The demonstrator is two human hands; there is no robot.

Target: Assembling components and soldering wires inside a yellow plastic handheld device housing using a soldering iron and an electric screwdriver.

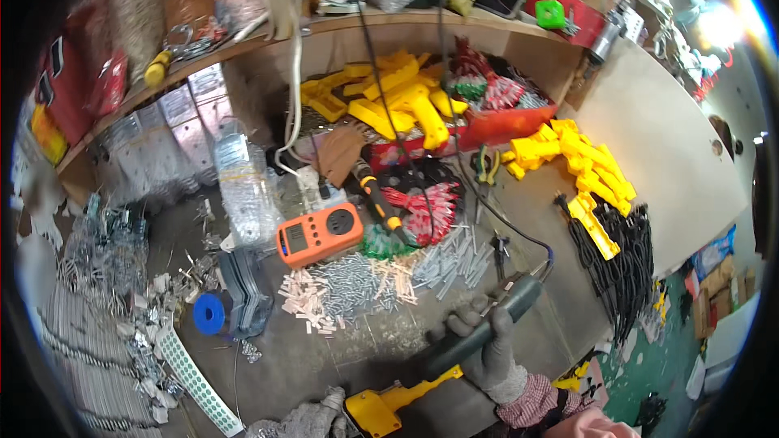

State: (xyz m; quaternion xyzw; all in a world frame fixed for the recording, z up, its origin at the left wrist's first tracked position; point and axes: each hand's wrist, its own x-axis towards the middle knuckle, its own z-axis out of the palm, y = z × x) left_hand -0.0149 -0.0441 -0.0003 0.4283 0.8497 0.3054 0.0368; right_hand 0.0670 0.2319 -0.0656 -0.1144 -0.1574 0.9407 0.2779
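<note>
In a grey glove, my right hand (487,341) wraps round a dark cylindrical electric screwdriver (519,298), whose cable runs up from its far end. The tool lies slantwise above the near part of the bench. At the bottom edge, my left hand (307,419), also gloved in grey, is partly cut off by the picture's edge. Its fingers close on the side of a yellow plastic housing (375,412). A narrow yellow arm of that housing reaches toward the screwdriver's near end. The screwdriver's tip is hard to make out.
Loose screws (349,280) and metal pins (454,259) lie mid-bench, below an orange meter (319,235). Yellow housings (568,154) and black cables (617,268) are heaped at right. A blue tape roll (208,313) and a dotted sticker strip (199,381) lie at left. Cords hang over the bench.
</note>
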